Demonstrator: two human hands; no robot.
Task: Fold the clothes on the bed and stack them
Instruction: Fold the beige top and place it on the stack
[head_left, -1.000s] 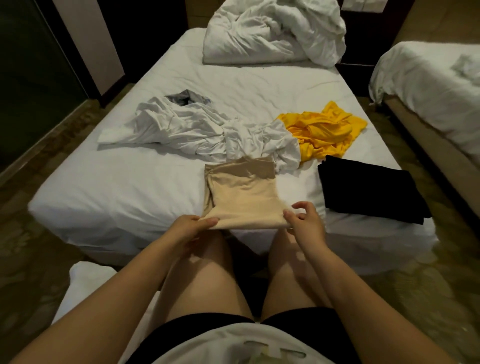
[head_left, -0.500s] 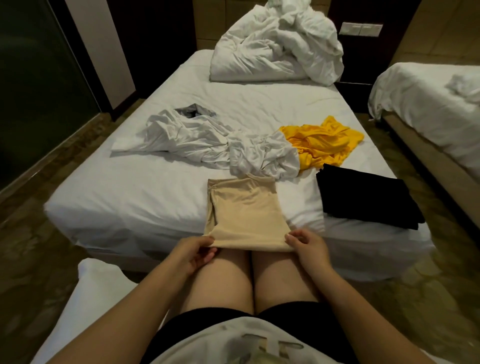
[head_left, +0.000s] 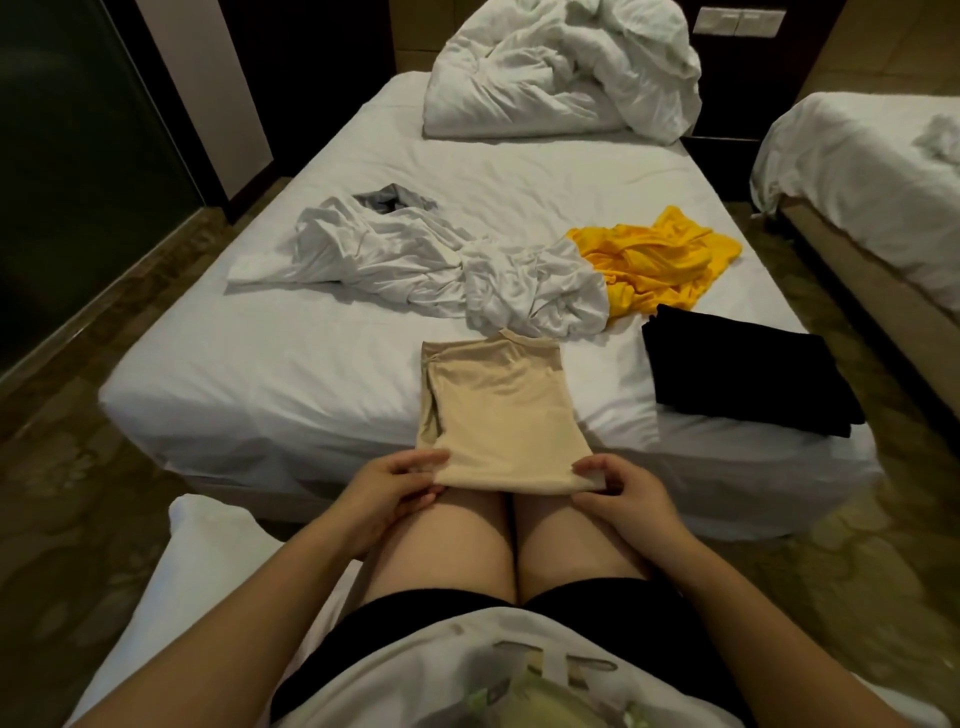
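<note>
Both hands have drawn back to the knees. The left hand (head_left: 387, 486) pinches the near-left corner and the right hand (head_left: 631, 486) the near-right corner of the smooth, rectangular beige garment (head_left: 498, 410), which lies flat at the bed's (head_left: 311, 364) 6 o'clock edge. A folded black stack (head_left: 743, 371) sits at its 3 o'clock and crumpled white cloth (head_left: 441, 265) at 12.

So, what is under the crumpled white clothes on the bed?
A grey garment shows at the far edge of the white clothes, partly covered. Anything else underneath is hidden.
</note>
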